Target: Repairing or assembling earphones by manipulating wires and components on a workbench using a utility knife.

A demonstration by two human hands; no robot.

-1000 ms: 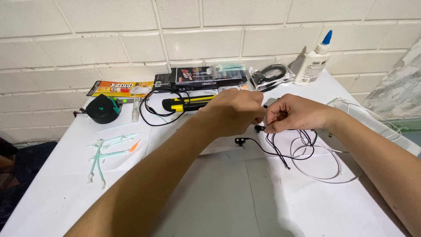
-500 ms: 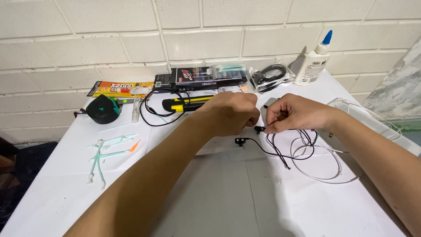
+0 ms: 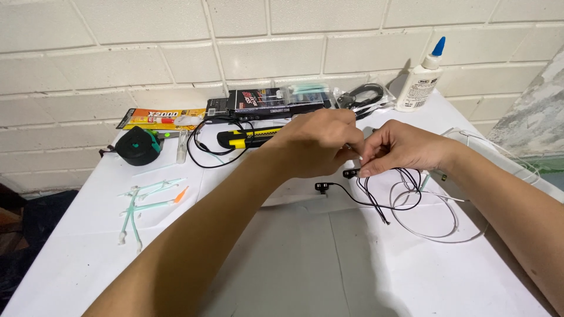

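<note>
Two bare hands meet over the middle of the white table, fingertips pinched together on a thin black earphone cable. The left hand is curled narrow, its fingers closed where the cable starts; the right hand is likewise closed, pinching a small black earbud just under its fingertips. What exactly sits between the left fingers cannot be told. From the pinch the cable drops toward the person and loops to the right, so the right hand is nearer the slack. A second black earbud lies on the table just left of and below the hands, its lead running rightward. A thin white wire loop overlaps the black loops. Farther back stand a white glue bottle with a blue cap, a black flat box, a clear bag with a black cord inside and a yellow-black utility knife.
</note>
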